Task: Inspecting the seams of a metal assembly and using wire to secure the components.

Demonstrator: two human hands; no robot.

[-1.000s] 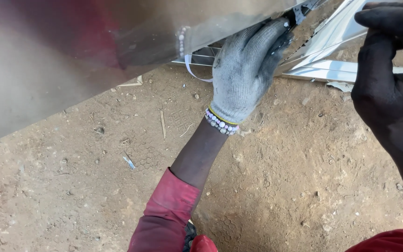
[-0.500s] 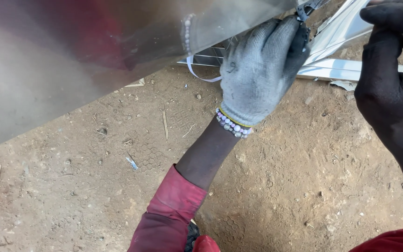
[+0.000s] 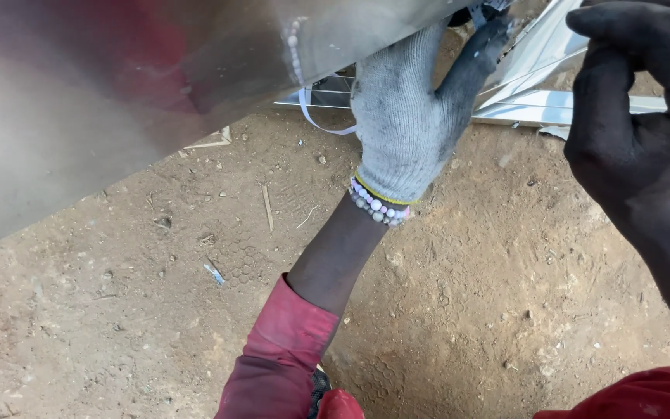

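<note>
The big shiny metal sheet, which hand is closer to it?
Left. The left hand in the grey knit glove touches the shiny metal sheet's edge; the right hand hangs apart, off to its right.

I'm looking down at an outdoor metalworking yard, the open-air kind with no built floor. The ground is bare packed dirt, brownish, marked with shoe-tread prints and scattered with small stones, dry straw bits and little metal offcuts. A big sheet of shiny metal fills the upper left of my view, its edge bent and catching a reddish reflection. Behind it, cut strips of bright sheet metal lie straight on the soil, with a thin curled sliver beside them. Daylight is strong and even, and I see no bench or wall.
</note>
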